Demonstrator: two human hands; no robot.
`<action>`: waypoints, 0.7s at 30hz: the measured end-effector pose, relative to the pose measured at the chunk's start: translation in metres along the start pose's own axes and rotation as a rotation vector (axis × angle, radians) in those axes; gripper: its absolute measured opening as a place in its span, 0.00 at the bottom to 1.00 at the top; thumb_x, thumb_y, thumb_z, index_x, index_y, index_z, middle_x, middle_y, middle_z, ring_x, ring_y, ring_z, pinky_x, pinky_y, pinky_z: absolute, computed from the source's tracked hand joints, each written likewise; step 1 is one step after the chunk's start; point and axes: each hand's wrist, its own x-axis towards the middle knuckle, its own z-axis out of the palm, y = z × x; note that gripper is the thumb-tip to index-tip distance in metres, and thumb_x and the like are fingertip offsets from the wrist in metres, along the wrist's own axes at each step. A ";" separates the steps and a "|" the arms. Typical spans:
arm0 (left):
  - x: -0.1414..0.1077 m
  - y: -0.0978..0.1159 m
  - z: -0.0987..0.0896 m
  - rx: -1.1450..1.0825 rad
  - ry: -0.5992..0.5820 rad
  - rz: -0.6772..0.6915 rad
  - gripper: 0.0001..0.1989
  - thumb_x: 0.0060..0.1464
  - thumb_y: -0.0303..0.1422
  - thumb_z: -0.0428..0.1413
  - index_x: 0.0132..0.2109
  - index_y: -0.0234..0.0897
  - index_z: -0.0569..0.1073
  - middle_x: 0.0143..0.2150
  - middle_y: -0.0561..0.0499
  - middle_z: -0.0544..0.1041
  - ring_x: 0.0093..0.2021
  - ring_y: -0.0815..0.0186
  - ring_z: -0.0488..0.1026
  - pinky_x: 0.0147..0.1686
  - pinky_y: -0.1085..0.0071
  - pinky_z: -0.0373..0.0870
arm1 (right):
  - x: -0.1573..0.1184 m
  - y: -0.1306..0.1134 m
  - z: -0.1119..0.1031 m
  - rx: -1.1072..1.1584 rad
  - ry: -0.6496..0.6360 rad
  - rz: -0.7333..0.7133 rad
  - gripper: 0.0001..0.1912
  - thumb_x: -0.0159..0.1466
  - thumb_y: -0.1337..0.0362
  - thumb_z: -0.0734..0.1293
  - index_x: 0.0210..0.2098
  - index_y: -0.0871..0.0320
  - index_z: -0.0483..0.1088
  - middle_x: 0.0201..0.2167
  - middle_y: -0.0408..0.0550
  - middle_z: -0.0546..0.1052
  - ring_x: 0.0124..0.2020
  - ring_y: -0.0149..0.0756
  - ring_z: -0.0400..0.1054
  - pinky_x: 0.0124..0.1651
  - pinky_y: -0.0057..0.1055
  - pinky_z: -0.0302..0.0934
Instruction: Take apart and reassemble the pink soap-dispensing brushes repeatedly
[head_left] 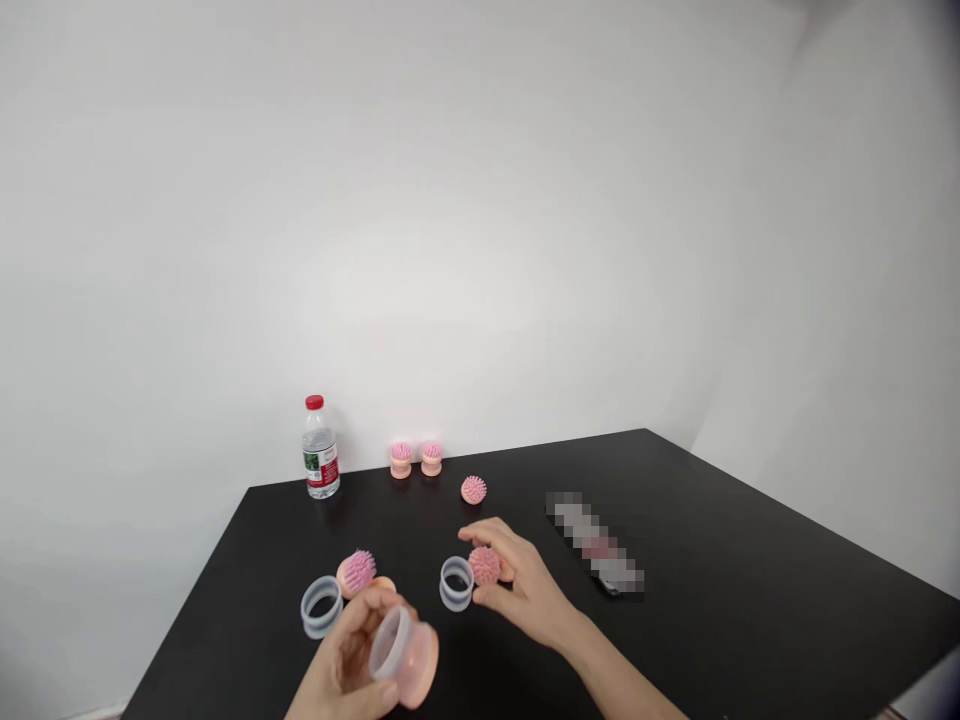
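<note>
My left hand (356,655), near the front edge, is closed around a peach-based piece with a translucent ring-shaped cap (390,640) tilted toward the left. Further right, my right hand (521,585) curves its thumb and fingers around a small round brush (484,565) with pink bristles facing me. Just left of that brush stands a loose translucent ring (456,585). Beside my left hand are another translucent ring (321,608) and a pink-bristled brush (356,573) lying tilted. A peach piece (385,584) is partly hidden behind my left fingers.
At the back of the black table (712,560), a water bottle (322,455) with a red cap stands upright. Two upright pink brushes (401,460) are by the wall, and a third brush (473,490) lies nearer. A blurred flat object (596,545) lies right.
</note>
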 end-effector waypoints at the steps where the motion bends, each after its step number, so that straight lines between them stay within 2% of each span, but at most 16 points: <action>1: 0.003 0.000 0.004 0.006 0.053 0.030 0.30 0.37 0.45 0.73 0.48 0.45 0.76 0.44 0.49 0.76 0.45 0.58 0.74 0.45 0.66 0.67 | -0.002 -0.011 0.004 0.049 -0.019 -0.002 0.27 0.62 0.45 0.70 0.55 0.52 0.70 0.49 0.52 0.76 0.47 0.45 0.72 0.53 0.42 0.66; 3: 0.008 0.003 0.011 0.050 0.131 0.055 0.29 0.40 0.42 0.72 0.51 0.47 0.75 0.50 0.47 0.76 0.54 0.54 0.72 0.52 0.64 0.66 | -0.004 -0.029 0.015 0.129 -0.076 -0.002 0.29 0.61 0.44 0.71 0.57 0.50 0.70 0.50 0.51 0.76 0.46 0.45 0.73 0.51 0.41 0.68; 6: 0.017 0.012 0.017 0.186 0.140 0.085 0.25 0.48 0.39 0.69 0.53 0.47 0.74 0.52 0.47 0.75 0.55 0.53 0.72 0.54 0.62 0.67 | 0.002 -0.042 0.031 0.203 -0.098 0.029 0.28 0.64 0.47 0.70 0.60 0.50 0.68 0.53 0.53 0.76 0.49 0.46 0.73 0.51 0.41 0.69; 10: 0.025 0.010 0.016 0.451 0.175 0.207 0.19 0.53 0.40 0.65 0.52 0.47 0.74 0.50 0.46 0.73 0.50 0.52 0.74 0.49 0.61 0.71 | 0.016 -0.038 0.044 0.269 -0.031 0.131 0.20 0.65 0.54 0.68 0.55 0.53 0.72 0.47 0.50 0.79 0.46 0.46 0.75 0.48 0.40 0.70; 14: 0.021 -0.008 0.014 0.589 0.326 0.276 0.18 0.56 0.41 0.62 0.53 0.47 0.73 0.50 0.45 0.75 0.50 0.51 0.72 0.49 0.62 0.68 | 0.019 -0.029 0.049 0.277 -0.024 0.088 0.18 0.64 0.55 0.70 0.52 0.53 0.74 0.42 0.48 0.79 0.42 0.45 0.74 0.45 0.39 0.70; 16: 0.016 -0.015 0.011 0.556 0.356 0.240 0.16 0.56 0.43 0.61 0.50 0.47 0.75 0.47 0.46 0.77 0.50 0.50 0.71 0.50 0.63 0.67 | 0.015 -0.030 0.050 0.224 -0.025 0.006 0.19 0.62 0.55 0.73 0.51 0.52 0.73 0.43 0.49 0.77 0.42 0.44 0.73 0.47 0.40 0.70; 18: 0.011 -0.017 0.006 0.475 0.317 0.128 0.16 0.55 0.46 0.61 0.48 0.47 0.77 0.46 0.48 0.78 0.48 0.51 0.71 0.50 0.63 0.67 | 0.009 -0.035 0.049 0.132 -0.030 -0.099 0.20 0.61 0.58 0.74 0.52 0.50 0.72 0.47 0.50 0.75 0.46 0.45 0.72 0.51 0.41 0.69; 21: 0.011 -0.019 -0.003 0.192 0.288 -0.068 0.23 0.48 0.52 0.65 0.48 0.47 0.78 0.46 0.50 0.79 0.41 0.56 0.73 0.42 0.66 0.71 | -0.002 -0.045 0.046 -0.035 -0.071 -0.281 0.15 0.67 0.67 0.68 0.52 0.48 0.70 0.50 0.51 0.72 0.50 0.44 0.70 0.52 0.39 0.69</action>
